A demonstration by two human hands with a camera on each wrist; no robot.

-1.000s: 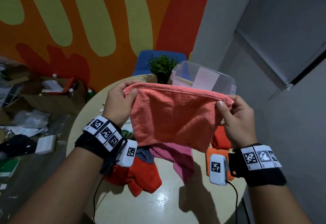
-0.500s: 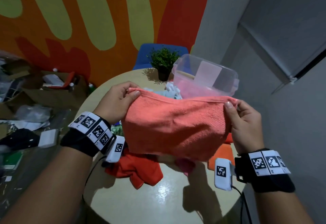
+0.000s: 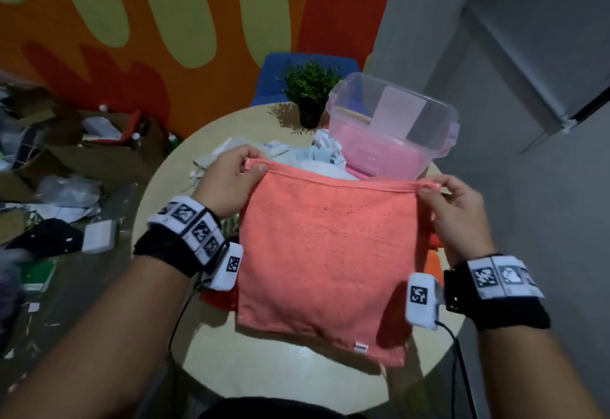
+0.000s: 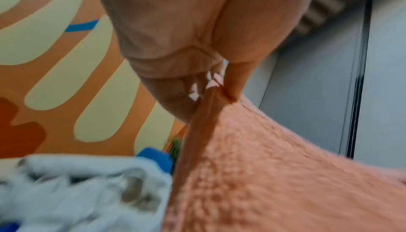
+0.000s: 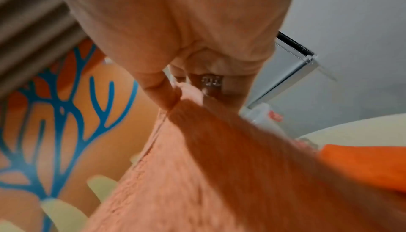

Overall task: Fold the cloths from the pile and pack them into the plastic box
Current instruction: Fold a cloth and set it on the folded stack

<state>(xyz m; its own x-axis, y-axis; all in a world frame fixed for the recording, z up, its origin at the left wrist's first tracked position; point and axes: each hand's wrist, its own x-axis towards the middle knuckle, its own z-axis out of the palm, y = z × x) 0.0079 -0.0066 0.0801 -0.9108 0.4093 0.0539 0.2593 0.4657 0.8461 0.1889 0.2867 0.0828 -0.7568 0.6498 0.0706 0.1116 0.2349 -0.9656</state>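
Observation:
A salmon-pink cloth [image 3: 326, 253] hangs spread out flat above the round table [image 3: 284, 369]. My left hand [image 3: 254, 169] pinches its top left corner, and my right hand [image 3: 429, 189] pinches its top right corner. Both wrist views show thumb and fingers clamped on the cloth's [image 4: 263, 175] hem [image 5: 197, 175]. Behind the cloth lies the pile: white and pale cloths [image 3: 317, 154], a red cloth [image 3: 221, 299] at its lower left, an orange one [image 3: 432, 265] at the right. The clear plastic box [image 3: 396, 131] stands at the table's far right with a pink cloth [image 3: 373, 151] inside.
A small potted plant [image 3: 310, 88] stands at the table's far edge with a blue chair [image 3: 274, 81] behind it. Cardboard, bags and loose litter [image 3: 66, 161] cover the floor to the left. A grey wall [image 3: 528, 187] runs close along the right.
The cloth, doubled and bunched a second ago, now hangs spread to its full length. Both hands have moved lower and farther apart, still on the top corners.

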